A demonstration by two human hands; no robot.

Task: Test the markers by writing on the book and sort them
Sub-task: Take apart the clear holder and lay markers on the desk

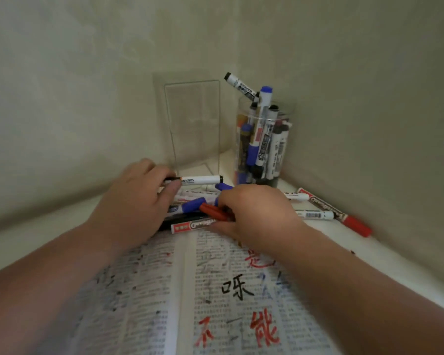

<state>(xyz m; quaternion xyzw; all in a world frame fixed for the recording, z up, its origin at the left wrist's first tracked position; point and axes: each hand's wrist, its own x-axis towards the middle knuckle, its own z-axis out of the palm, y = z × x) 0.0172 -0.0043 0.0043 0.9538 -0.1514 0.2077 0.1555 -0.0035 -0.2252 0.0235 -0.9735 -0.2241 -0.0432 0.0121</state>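
At 6 o'clock an open book [215,290] lies on the tabletop [23,239], red and black characters inked over its print; beyond it the right hand [256,216] curls its grip round a red marker [213,212] among loose markers [190,204]; at 11 o'clock the left hand [133,203] pinches a white marker [203,179]; farther, at 12, stands a clear box [192,119]; at 1, a jar [263,149] of markers.
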